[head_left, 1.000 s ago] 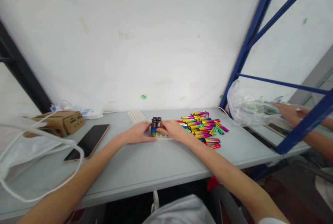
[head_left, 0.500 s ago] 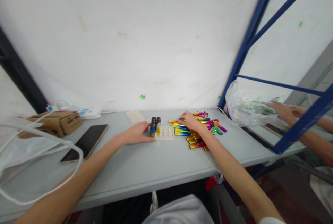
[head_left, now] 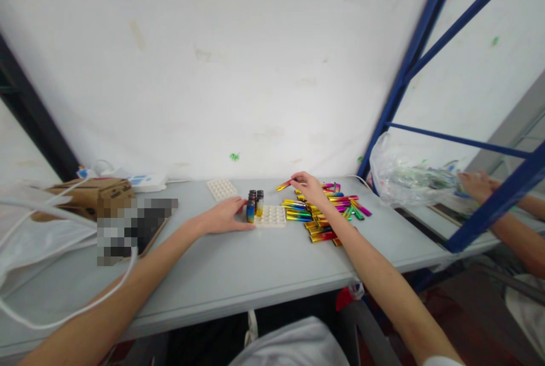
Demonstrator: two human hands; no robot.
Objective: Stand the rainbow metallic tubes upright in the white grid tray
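Observation:
My right hand (head_left: 307, 185) pinches a red-and-gold lighter (head_left: 283, 185), raised over the far side of a heap of shiny coloured lighters (head_left: 321, 234). At the left end of a white tray with rows of small pockets (head_left: 276, 217), my left hand (head_left: 225, 215) steadies it, thumb along the front edge and fingers by the upright lighters. Several blue and gold lighters (head_left: 251, 211) with dark tops stand in the tray's left end. Its right part shows bare pockets.
A second white tray (head_left: 222, 189) lies behind. To the left are a phone (head_left: 155, 224), partly pixelated, a cardboard box (head_left: 108, 194) and a white cable (head_left: 114, 292). Blue rack posts (head_left: 394, 93) and a clear plastic bag (head_left: 385, 176) stand right; another person's hands (head_left: 474, 184) work beyond.
My right hand has risen from the heap with a red-and-gold lighter between its fingers. My left hand stays at the tray. The other person's hands have shifted slightly right.

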